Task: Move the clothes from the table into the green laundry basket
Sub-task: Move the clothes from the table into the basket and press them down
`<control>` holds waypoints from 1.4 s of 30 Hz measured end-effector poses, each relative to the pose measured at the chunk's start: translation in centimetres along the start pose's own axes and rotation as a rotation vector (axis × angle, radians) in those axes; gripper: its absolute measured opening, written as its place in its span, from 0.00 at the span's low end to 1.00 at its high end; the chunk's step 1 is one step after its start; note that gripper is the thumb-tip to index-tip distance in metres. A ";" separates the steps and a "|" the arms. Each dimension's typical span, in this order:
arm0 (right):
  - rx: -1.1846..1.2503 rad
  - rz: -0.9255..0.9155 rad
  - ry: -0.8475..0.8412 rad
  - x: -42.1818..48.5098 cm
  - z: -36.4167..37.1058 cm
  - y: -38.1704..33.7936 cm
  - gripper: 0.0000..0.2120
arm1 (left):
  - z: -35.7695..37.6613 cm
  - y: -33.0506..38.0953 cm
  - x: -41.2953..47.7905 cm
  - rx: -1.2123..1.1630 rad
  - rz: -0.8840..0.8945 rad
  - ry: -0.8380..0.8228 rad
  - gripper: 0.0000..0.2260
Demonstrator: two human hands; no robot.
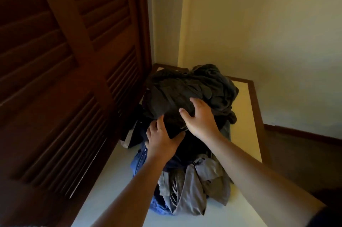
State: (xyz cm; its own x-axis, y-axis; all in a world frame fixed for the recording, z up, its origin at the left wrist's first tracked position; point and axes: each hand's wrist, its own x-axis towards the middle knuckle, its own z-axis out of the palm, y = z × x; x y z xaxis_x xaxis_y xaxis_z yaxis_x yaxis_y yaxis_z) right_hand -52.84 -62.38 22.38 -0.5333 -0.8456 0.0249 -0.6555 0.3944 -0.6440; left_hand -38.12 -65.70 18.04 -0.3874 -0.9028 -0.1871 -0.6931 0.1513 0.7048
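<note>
**A:** Which step is in hand here?

**B:** The pick-up, by my reading. The heap of crumpled clothes [191, 150] lies on the pale-topped table with a brown wooden rim [111, 186], pushed up beside the dark brown louvred wooden door [55, 60]. Nothing looks lifted off yet.

**A:** And the hands?

**B:** Both are on the dark grey crumpled garment [175, 91] at the top of the heap. The left hand [162, 140] pinches a dark fold at its near edge, thumb on one side and curled fingers on the other. The right hand [199, 117] lies spread on the cloth, thumb wide, fingertips sunk into the folds.

**A:** What sits underneath?

**B:** A blue fabric garment [140, 165] at the near left and a grey-beige woven garment [192, 193] hanging toward the near edge.

**A:** Where is the green laundry basket?

**B:** Out of view, so I cannot say which way the load must go.

**A:** What does the next move need?

**B:** Probably the right hand closing too. Then comes a lift high enough to free the top garment, since loose layers may drag along.
</note>
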 end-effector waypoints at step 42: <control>0.332 0.424 0.251 -2.3 -7.2 8.7 0.48 | -3.9 -0.8 -2.1 -1.265 0.062 -0.126 0.05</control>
State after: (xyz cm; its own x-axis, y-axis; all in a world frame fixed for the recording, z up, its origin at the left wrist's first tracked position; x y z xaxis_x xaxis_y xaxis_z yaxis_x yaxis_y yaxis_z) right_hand -61.10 -54.40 22.21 -0.8487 -0.5119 -0.1330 -0.1767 0.5113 -0.8410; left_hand -34.33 -65.50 20.56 -0.5010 -0.8532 -0.1452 0.3627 -0.3593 0.8598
